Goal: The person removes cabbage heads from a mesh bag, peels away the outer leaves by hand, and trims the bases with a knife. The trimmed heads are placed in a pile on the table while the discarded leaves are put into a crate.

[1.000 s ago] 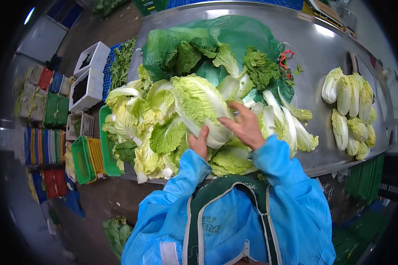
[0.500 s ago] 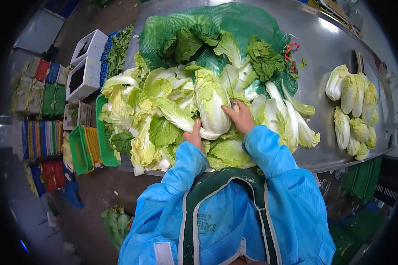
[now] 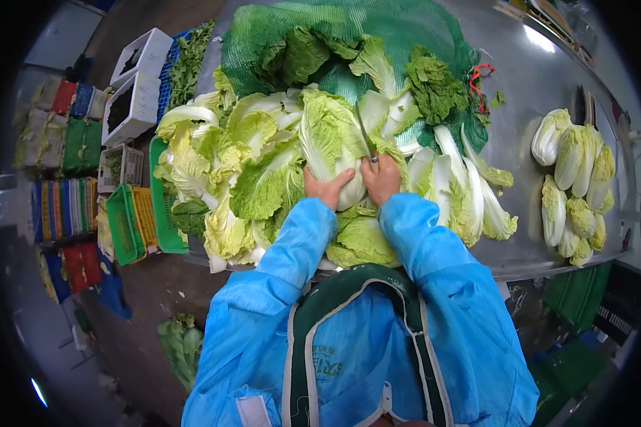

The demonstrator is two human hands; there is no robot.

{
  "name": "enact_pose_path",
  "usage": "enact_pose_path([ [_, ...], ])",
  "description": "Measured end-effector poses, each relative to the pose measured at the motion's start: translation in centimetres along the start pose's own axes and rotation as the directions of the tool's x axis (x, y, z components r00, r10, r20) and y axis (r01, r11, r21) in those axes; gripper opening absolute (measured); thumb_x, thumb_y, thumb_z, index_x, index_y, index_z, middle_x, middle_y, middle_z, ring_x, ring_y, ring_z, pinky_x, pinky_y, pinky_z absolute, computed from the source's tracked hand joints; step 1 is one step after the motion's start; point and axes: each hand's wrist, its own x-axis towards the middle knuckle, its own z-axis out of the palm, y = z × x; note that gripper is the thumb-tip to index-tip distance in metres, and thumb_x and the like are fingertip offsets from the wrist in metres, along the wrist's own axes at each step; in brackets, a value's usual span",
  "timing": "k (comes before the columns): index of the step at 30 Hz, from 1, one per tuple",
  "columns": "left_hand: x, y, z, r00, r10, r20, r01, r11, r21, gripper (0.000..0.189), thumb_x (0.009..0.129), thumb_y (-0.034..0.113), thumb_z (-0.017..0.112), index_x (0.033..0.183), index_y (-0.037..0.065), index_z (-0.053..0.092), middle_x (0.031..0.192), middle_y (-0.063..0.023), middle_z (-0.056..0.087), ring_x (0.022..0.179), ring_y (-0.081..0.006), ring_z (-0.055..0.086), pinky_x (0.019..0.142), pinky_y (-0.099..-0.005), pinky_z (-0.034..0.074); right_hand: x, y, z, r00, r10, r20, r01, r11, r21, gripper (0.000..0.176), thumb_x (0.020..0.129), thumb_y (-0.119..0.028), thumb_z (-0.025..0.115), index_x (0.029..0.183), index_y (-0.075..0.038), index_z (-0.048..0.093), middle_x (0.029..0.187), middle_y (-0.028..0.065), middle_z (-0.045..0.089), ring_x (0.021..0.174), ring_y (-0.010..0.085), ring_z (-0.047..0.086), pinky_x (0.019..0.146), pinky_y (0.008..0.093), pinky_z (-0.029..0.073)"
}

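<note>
A napa cabbage (image 3: 326,132) with pale green outer leaves lies on a heap of loose leaves in front of me. My left hand (image 3: 327,188) grips its lower left side, thumb across the white base. In the fist of my right hand (image 3: 382,176) is a knife (image 3: 364,129), its thin blade pointing away from me along the cabbage's right side. Most of the handle is hidden by the fingers. Around both hands lie loose cabbage leaves (image 3: 255,186), yellow-green and white.
A green mesh bag (image 3: 399,28) with leaves at its mouth lies at the back of the metal table (image 3: 514,78). Several trimmed cabbages (image 3: 571,167) are grouped at the right. Green crates (image 3: 127,226) and white foam boxes (image 3: 132,108) stand left of the table.
My left hand has moved up from a lower leaf onto the cabbage's base. That leaf now lies down to the left. The knife blade shows more clearly beside the cabbage.
</note>
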Motion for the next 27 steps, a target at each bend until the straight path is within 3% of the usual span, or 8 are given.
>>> enact_pose_path([
  [6,1.1,-1.6,-1.5,0.991,-0.133,-0.021,0.131,0.989,-0.068,0.075,0.070,0.015,0.078,0.131,0.000,0.038,0.119,-0.0196,0.056,0.106,-0.0317,0.057,0.090,-0.0414,0.049,1.2,4.0,0.4,0.989,0.145,0.008,-0.145,0.988,-0.047,0.024,0.074,-0.021,0.063,0.075,0.003,0.059,0.068,0.0259,0.059,0.066,0.0432,0.058,0.062,0.0484,0.046],
  [9,0.3,-0.4,-2.6,0.942,-0.310,0.129,0.325,0.743,-0.585,0.081,0.073,0.025,0.076,0.136,0.000,0.032,0.127,-0.0184,0.051,0.112,-0.0318,0.054,0.095,-0.0434,0.046,2.2,4.9,-1.4,0.963,0.266,-0.026,-0.265,0.962,0.061,0.028,0.074,-0.023,0.062,0.079,0.004,0.060,0.073,0.0254,0.061,0.069,0.0419,0.060,0.063,0.0464,0.046],
  [12,-1.5,2.4,-4.0,0.937,-0.122,0.327,0.339,0.542,-0.769,0.077,0.078,0.040,0.068,0.139,0.007,0.034,0.136,-0.0144,0.045,0.122,-0.0341,0.046,0.104,-0.0514,0.037,3.6,5.4,-6.2,0.918,0.385,0.096,-0.393,0.916,0.084,0.031,0.076,-0.026,0.062,0.084,0.004,0.061,0.075,0.0221,0.063,0.068,0.0367,0.061,0.065,0.0441,0.047],
  [13,-1.9,3.1,-4.3,0.934,-0.047,0.354,0.332,0.478,-0.813,0.076,0.079,0.042,0.067,0.139,0.008,0.035,0.137,-0.0135,0.045,0.123,-0.0342,0.045,0.105,-0.0529,0.035,3.8,4.9,-7.4,0.965,0.253,0.070,-0.254,0.967,0.007,0.035,0.077,-0.028,0.063,0.090,0.004,0.062,0.076,0.0205,0.064,0.070,0.0334,0.062,0.066,0.0422,0.048],
  [17,-2.0,3.7,-4.6,0.941,0.002,0.338,0.281,0.550,-0.787,0.076,0.079,0.042,0.067,0.139,0.009,0.035,0.138,-0.0126,0.044,0.125,-0.0339,0.043,0.106,-0.0525,0.033,3.6,-3.4,-10.8,0.989,0.144,0.029,-0.147,0.981,0.128,0.049,0.078,-0.035,0.067,0.108,0.002,0.060,0.088,0.0174,0.066,0.083,0.0258,0.063,0.073,0.0373,0.049],
  [19,-2.5,3.6,-3.9,0.955,-0.040,0.293,0.260,0.583,-0.769,0.075,0.079,0.039,0.068,0.138,0.008,0.036,0.136,-0.0132,0.045,0.124,-0.0331,0.045,0.105,-0.0507,0.035,3.4,-8.9,-12.1,0.735,0.446,0.511,-0.606,0.770,0.200,0.055,0.076,-0.037,0.070,0.112,0.003,0.059,0.101,0.0176,0.064,0.094,0.0244,0.061,0.078,0.0360,0.048],
  [24,-3.0,3.2,-1.1,0.992,-0.046,0.116,0.115,0.706,-0.698,0.072,0.075,0.021,0.072,0.135,0.001,0.036,0.127,-0.0145,0.052,0.112,-0.0284,0.054,0.097,-0.0403,0.046,1.1,-8.3,-6.3,0.986,-0.002,0.166,-0.061,0.925,0.374,0.046,0.078,-0.030,0.071,0.108,0.003,0.060,0.089,0.0106,0.066,0.074,0.0173,0.061,0.068,0.0279,0.048],
  [27,-3.7,3.9,-1.0,0.993,-0.035,0.112,0.102,0.734,-0.672,0.075,0.075,0.026,0.072,0.135,0.001,0.035,0.128,-0.0151,0.051,0.114,-0.0295,0.053,0.099,-0.0426,0.044,1.7,-9.0,-7.9,0.843,0.308,0.441,-0.502,0.745,0.439,0.042,0.080,-0.029,0.069,0.107,0.002,0.061,0.089,0.0078,0.065,0.058,0.0136,0.058,0.056,0.0245,0.047],
])
